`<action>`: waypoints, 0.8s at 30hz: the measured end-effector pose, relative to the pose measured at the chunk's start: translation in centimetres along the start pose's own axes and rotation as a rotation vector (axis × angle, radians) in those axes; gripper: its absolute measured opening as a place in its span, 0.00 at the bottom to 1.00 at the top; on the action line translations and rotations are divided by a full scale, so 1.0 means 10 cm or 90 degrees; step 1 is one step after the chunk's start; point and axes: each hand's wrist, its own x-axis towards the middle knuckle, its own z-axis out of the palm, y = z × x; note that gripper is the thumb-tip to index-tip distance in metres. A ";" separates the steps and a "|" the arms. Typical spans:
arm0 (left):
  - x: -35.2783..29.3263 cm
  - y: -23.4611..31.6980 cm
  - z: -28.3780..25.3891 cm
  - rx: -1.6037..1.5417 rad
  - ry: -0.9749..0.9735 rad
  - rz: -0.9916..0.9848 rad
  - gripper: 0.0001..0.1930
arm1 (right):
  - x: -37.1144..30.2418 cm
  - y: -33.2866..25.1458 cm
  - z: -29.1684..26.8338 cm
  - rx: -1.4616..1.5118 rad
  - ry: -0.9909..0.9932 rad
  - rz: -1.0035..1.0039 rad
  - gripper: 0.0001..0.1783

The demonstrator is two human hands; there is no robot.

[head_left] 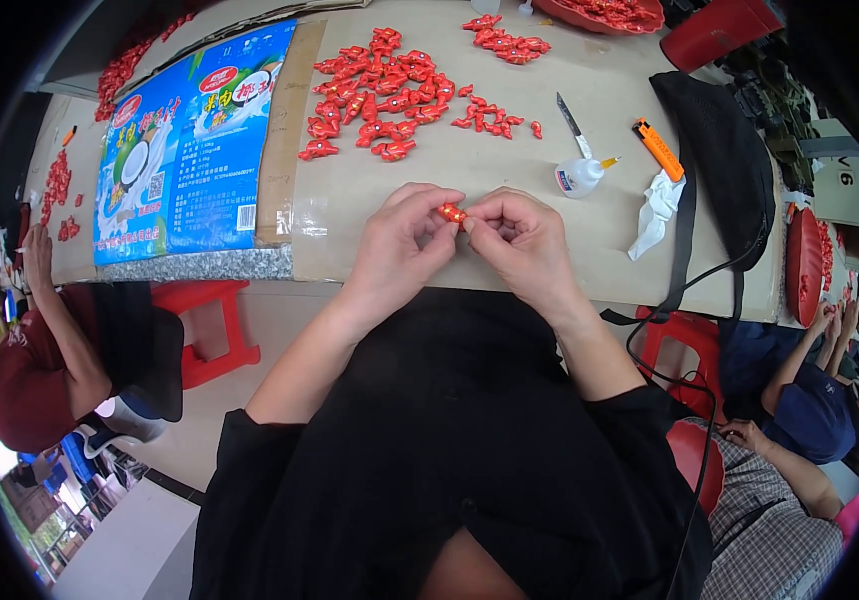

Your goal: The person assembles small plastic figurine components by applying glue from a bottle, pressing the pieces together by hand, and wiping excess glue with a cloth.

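Both the left hand [407,235] and the right hand [521,238] are pinching one small red piece [452,213], thumbs and fingers pressing on it with hardly any gap. They are holding it over the front of the table [325,225]. Farther back, a white bottle [577,178] is sitting near an orange tool [659,150]. Beyond, many red pieces [397,103] are lying in a pile.

Tan table [334,215] — red pieces [401,101] (loosely heaped); white bottle [578,178]; knife [570,119]; orange tool [659,150]; black pouch [724,170].
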 end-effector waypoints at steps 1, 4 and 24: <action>0.00 -0.01 0.00 -0.004 -0.001 0.000 0.13 | 0.00 0.00 0.00 0.000 -0.001 0.001 0.03; 0.00 0.00 -0.03 -0.006 -0.036 -0.025 0.14 | 0.00 -0.01 -0.01 0.010 -0.001 0.009 0.03; 0.00 -0.01 0.01 0.022 0.010 -0.009 0.14 | 0.00 -0.04 0.01 0.009 0.012 -0.007 0.02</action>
